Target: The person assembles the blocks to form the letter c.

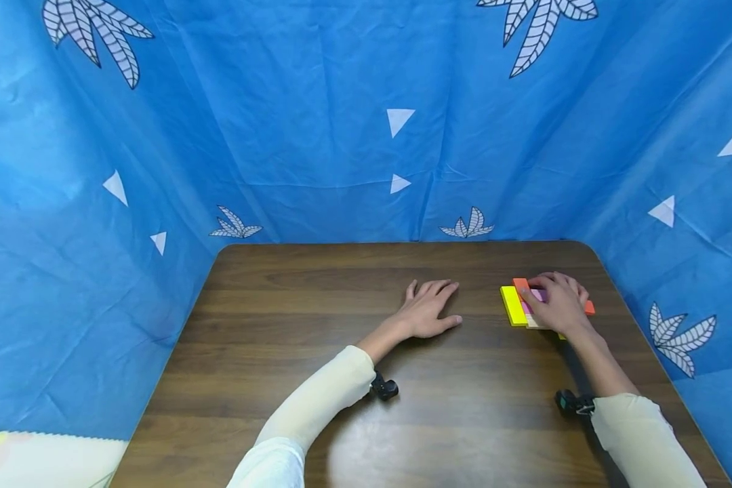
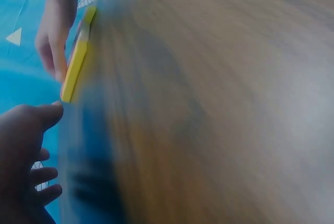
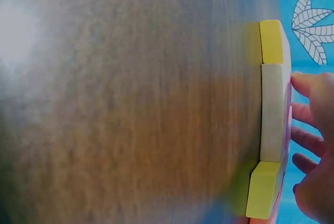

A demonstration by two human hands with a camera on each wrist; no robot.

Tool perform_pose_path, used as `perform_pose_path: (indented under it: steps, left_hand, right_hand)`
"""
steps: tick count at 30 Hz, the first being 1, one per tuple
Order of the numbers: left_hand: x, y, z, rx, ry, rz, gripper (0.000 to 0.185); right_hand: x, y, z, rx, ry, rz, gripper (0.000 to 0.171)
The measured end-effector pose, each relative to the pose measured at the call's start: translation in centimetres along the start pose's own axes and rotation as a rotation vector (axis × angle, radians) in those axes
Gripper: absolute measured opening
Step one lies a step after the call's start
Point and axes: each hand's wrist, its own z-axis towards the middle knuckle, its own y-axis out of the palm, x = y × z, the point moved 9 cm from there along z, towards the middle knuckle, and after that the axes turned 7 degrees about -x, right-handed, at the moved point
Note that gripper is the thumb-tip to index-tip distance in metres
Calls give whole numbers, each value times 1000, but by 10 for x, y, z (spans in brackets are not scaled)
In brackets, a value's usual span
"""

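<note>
Left hand: flat, palm down, fingers straight and together, forearm angled inward in pale sleeve. Right hand: palm down, fingers spread, slightly bent; pale sleeve.

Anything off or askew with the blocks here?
Nothing stands out. The blocks lie flat in one tight cluster on the table, under the right hand. The left hand rests flat on bare wood, apart from them.
</note>
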Motion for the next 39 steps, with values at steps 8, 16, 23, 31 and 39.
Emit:
perform_pose_path:
  steps: [8, 16, 23, 31, 39]
  left_hand:
    - [41, -6, 38, 20, 3, 45, 70]
    - [77, -1, 62, 7, 8, 162, 67]
    - [87, 11, 69, 17, -1, 204, 67]
    - [83, 19, 73, 30, -8, 183, 64]
    - [89, 22, 81, -13, 8, 171, 71]
  right_hand:
    - [-1, -5, 10, 0, 19, -22, 63]
    - [-7, -14, 18, -8, -18, -18, 58]
    - [-20, -13, 24, 38, -108, -33, 46]
    - [-21, -7, 18, -39, -104, -59, 55]
    - [-8, -7, 18, -85, -64, -87, 52]
